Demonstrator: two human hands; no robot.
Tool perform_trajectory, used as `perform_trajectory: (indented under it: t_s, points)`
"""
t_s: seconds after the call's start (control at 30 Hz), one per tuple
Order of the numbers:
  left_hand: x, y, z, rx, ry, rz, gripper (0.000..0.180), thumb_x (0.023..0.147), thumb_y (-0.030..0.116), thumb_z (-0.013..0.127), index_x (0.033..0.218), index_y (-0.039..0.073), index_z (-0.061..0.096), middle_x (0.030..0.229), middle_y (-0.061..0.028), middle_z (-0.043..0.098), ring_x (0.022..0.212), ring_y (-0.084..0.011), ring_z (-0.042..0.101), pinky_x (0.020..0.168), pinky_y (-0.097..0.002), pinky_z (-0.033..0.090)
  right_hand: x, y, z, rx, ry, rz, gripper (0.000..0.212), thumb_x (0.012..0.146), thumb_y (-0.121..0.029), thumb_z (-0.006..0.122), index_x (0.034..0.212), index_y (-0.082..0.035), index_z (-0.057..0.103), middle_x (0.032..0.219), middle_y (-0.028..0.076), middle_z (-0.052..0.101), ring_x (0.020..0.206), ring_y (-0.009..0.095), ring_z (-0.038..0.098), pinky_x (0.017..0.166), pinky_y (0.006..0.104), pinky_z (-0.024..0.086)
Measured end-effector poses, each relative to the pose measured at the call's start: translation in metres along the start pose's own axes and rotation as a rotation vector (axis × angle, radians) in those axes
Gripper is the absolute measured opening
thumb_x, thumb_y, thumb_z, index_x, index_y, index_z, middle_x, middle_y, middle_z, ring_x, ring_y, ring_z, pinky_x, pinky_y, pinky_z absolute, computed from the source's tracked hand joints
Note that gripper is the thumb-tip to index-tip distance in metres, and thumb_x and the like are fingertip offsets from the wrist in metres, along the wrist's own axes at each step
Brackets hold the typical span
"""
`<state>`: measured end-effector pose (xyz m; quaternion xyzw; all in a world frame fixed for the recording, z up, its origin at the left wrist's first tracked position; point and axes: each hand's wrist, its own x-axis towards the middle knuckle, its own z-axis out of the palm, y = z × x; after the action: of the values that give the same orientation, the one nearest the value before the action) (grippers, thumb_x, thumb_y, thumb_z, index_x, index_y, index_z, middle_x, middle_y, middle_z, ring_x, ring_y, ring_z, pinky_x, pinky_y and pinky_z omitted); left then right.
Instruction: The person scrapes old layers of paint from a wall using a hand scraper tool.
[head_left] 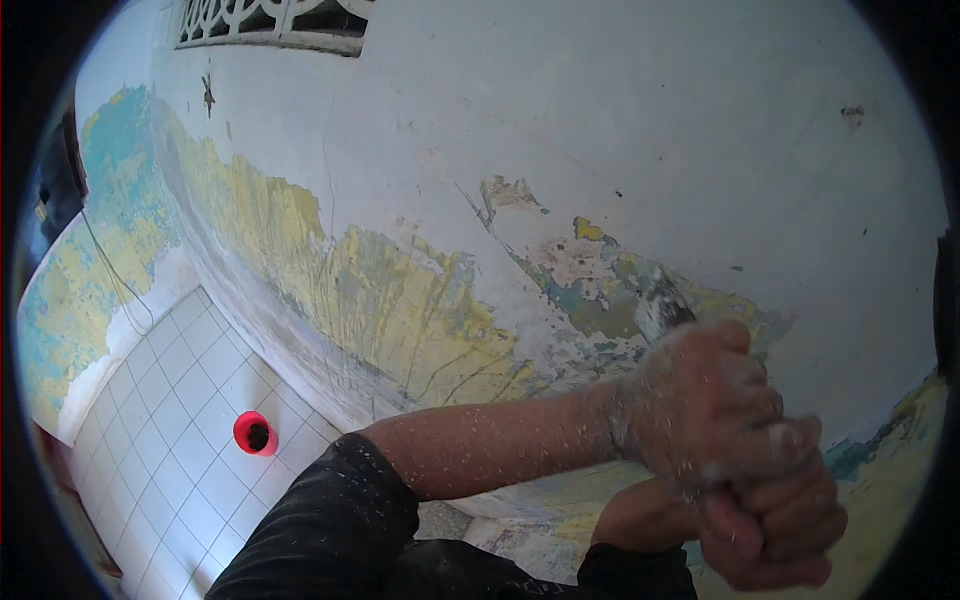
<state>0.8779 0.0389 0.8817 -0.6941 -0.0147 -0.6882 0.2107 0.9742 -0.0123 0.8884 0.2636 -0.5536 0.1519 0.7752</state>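
My left hand (705,405) is closed in a fist around a scraper (662,305). The tool's grey metal blade is blurred and juts out above the fist, against the peeling patch of the wall (600,290). Just below, my right hand (775,525) is also closed, pressed against the left one. The scraper's handle is hidden by the fingers, so its lower end cannot be seen. White flakes and dust speckle my left forearm and both hands.
A red bucket (256,433) with dark contents stands on the white tiled floor (175,420). Yellow and turquoise old paint (390,290) shows along the lower wall. A patterned vent opening (275,22) is higher up. A thin cable (115,270) hangs at the left.
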Motion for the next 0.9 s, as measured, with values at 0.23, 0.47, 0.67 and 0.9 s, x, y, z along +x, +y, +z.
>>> perform_trajectory:
  t_s: [0.23,0.47,0.67,0.9]
  points:
    - [-0.031,-0.007,0.006,-0.042,-0.054,-0.174,0.049,0.065,0.039,0.067,0.106,0.012,0.062,0.066,0.0021,0.054,0.061,-0.0179,0.059,0.057,-0.0347,0.041,-0.008,0.019,-0.024,-0.048,-0.198,0.288,0.047,0.104,-0.041,0.031,0.069,-0.012,0.042,0.059,0.001,0.041,0.042,0.015,0.035,0.042,0.0308,0.034]
    - [-0.040,-0.027,0.019,-0.020,0.124,-0.048,0.047,0.074,0.048,0.066,0.104,0.011,0.062,0.062,0.0023,0.053,0.057,-0.0182,0.056,0.057,-0.0346,0.040,-0.011,0.025,-0.026,-0.027,-0.158,0.358,0.048,0.104,-0.041,0.034,0.065,-0.013,0.036,0.054,0.000,0.034,0.042,0.015,0.033,0.042,0.0307,0.033]
    - [-0.024,-0.013,-0.006,0.038,0.054,-0.109,0.049,0.073,0.054,0.067,0.100,0.013,0.064,0.063,0.0022,0.053,0.056,-0.0182,0.056,0.057,-0.0344,0.041,-0.009,0.024,-0.009,-0.077,-0.203,0.319,0.041,0.103,-0.040,0.036,0.074,-0.013,0.046,0.058,0.001,0.042,0.041,0.016,0.037,0.041,0.0289,0.032]
    - [-0.050,-0.033,-0.004,0.058,0.106,-0.078,0.061,0.072,0.061,0.067,0.106,0.011,0.062,0.062,0.0023,0.053,0.057,-0.0185,0.058,0.056,-0.0345,0.040,0.003,0.036,-0.024,-1.028,-0.914,-0.243,0.044,0.098,-0.034,0.050,0.060,-0.014,0.039,0.052,0.000,0.039,0.039,0.014,0.035,0.041,0.0282,0.034]
